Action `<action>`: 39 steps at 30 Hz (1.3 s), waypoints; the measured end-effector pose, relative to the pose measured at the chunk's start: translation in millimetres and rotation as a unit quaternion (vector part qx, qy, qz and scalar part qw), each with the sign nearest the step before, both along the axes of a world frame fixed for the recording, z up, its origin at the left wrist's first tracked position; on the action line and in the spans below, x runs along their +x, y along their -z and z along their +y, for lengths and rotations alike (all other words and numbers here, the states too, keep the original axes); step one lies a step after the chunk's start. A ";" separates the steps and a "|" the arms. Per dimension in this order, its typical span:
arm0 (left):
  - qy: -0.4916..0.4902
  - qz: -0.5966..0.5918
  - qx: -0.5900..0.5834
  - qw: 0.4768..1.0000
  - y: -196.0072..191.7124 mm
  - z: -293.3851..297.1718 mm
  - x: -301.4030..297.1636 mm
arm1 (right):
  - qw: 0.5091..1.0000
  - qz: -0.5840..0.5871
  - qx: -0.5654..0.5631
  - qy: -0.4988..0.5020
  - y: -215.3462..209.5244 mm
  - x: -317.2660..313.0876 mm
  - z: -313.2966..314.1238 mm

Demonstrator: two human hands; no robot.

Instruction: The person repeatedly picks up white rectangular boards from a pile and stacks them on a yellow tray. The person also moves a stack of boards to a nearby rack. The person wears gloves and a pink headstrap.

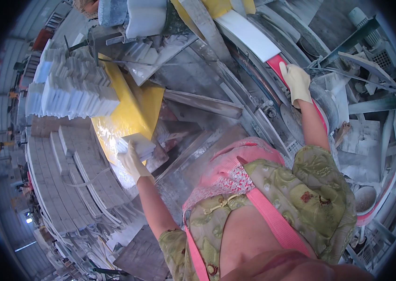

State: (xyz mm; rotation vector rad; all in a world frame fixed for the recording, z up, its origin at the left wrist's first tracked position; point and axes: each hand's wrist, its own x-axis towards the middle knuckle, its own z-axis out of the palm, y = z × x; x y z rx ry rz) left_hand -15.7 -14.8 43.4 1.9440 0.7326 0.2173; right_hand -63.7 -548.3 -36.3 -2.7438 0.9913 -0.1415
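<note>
My left hand (133,164), in a pale glove, is closed on the near edge of a small stack of white tiles (139,145). Those tiles lie on shiny yellow sheeting (130,110). Far to the right, my right hand (296,83), gloved alike, rests over a red belt (277,69). Its fingers are curled down, and whatever they may grip is hidden under them. Just beyond these fingers a long white strip (249,35) lies in line with the belt, its near end close to my hand.
Tall rows of thin white tiles (74,89) stand on the left, above stacked long grey slabs (55,178). Metal rails (254,117) run beside the belt. Broken slabs (359,140) crowd the right side. Part of another person (90,7) shows at the top left.
</note>
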 end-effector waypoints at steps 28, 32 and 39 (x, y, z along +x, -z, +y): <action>-0.044 0.069 -0.017 0.996 -11.2 -9.0 0.5 | 0.951 -0.145 -0.091 -0.257 60.2 67.7 -33.6; -0.042 0.072 -0.006 0.996 -9.6 -7.6 -0.1 | 0.961 -0.100 -0.099 -0.239 59.3 60.8 -27.4; -0.055 0.053 -0.015 0.997 -11.3 -12.9 0.4 | 0.969 -0.071 -0.070 -0.228 47.5 53.2 -21.2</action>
